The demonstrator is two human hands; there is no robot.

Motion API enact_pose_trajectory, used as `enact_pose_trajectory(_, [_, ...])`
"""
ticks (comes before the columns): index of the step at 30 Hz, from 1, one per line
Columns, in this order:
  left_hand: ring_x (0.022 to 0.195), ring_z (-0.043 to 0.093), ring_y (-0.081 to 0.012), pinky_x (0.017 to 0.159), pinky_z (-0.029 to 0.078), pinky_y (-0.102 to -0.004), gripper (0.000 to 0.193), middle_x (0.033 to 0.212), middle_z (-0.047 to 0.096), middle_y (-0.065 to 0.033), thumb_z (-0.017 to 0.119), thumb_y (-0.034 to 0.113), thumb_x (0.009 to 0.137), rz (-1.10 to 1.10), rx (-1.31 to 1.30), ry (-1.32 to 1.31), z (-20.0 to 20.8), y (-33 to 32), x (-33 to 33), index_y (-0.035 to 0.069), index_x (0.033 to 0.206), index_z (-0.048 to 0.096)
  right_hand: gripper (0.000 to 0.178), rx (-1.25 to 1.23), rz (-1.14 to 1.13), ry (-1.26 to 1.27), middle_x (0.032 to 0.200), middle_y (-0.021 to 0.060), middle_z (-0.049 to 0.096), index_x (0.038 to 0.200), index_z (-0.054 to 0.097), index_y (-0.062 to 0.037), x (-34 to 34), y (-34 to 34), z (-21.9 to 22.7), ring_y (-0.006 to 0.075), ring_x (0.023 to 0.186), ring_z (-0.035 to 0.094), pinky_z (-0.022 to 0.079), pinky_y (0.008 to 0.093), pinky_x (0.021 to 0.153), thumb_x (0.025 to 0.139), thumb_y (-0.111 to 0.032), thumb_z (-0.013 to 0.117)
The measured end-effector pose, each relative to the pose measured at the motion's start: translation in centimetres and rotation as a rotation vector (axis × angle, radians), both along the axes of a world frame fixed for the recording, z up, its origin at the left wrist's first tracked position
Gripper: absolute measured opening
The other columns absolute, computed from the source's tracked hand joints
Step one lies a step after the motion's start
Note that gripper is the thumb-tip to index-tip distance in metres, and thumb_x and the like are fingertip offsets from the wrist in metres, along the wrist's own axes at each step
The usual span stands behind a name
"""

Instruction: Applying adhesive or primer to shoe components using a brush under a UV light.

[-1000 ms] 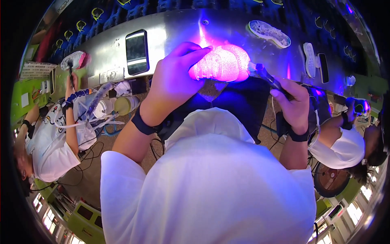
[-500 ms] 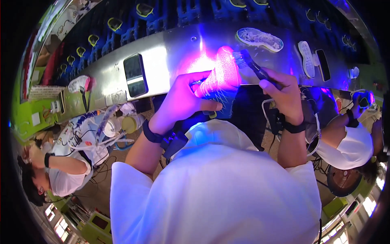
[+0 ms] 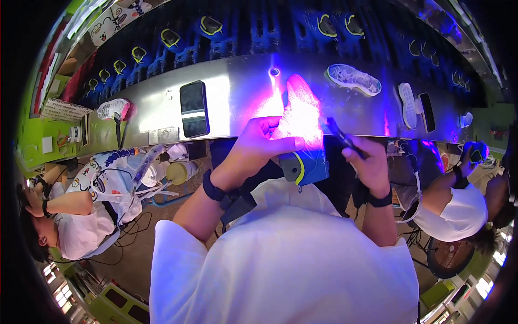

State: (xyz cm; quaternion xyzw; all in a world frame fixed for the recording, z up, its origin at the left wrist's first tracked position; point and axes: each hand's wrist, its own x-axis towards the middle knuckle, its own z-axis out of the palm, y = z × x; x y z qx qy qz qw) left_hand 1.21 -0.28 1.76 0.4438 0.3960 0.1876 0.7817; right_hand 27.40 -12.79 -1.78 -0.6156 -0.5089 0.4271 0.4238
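Note:
My left hand (image 3: 251,148) is closed round the left side of a shoe upper (image 3: 312,166), its thumb lying across the top. The upper's toe points away from me under a bright pink-white glow. Its nearer end is blue with a yellow-green edge. In my right hand (image 3: 372,162) is a brush (image 3: 343,135) with a dark handle, gripped between thumb and fingers. The brush head is beside the upper's right side. Its bristles are blurred, so I cannot tell whether they touch.
Beyond my hands, a metal bench (image 3: 237,70) carries a phone (image 3: 194,109) and a shoe sole (image 3: 353,79). More soles (image 3: 407,105) lie right. Dark shoe parts with yellow-green edges (image 3: 211,25) line the conveyor behind. Other people (image 3: 81,232) work on both sides.
The brush has come from the toe back toward me along the upper's right side. My left hand has tilted the upper, showing more of its blue, yellow-edged end.

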Motion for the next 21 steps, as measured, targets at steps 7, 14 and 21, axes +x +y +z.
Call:
enact_pose_trajectory(7, [0.094,0.068,-0.0114,0.083,0.054,-0.0259,0.039,0.105,0.072,-0.005,0.081,0.017,0.085,0.116,0.037,-0.056,0.1,-1.5,-0.8,-0.003,0.117,0.068,0.036,-0.044,-0.071,0.007,0.092,0.0023,0.069,0.124,0.069,0.0004,-1.8,1.8,2.4,0.0084,0.081,0.06,0.049,0.0254,0.074,0.091,-0.011,0.075])
enact_pose_trajectory(14, [0.1,0.067,-0.0144,0.092,0.053,-0.03,0.044,0.109,0.072,-0.0084,0.082,0.013,0.083,0.239,0.092,-0.019,0.4,-1.0,-1.4,-0.005,0.12,0.065,0.039,0.03,0.117,0.084,0.085,-0.0019,0.065,0.125,0.069,0.0023,-0.4,0.5,2.1,0.0055,0.073,0.055,0.045,0.0228,0.066,0.089,-0.011,0.078])
enact_pose_trajectory(21, [0.094,0.069,-0.0138,0.085,0.054,-0.0274,0.048,0.109,0.072,-0.0087,0.078,0.02,0.088,0.253,0.233,0.061,-0.5,-0.9,0.3,-0.007,0.124,0.062,0.034,-0.145,0.154,0.04,0.089,0.0003,0.07,0.12,0.071,0.002,1.9,-1.9,2.2,0.009,0.082,0.06,0.049,0.0247,0.076,0.087,-0.008,0.078])
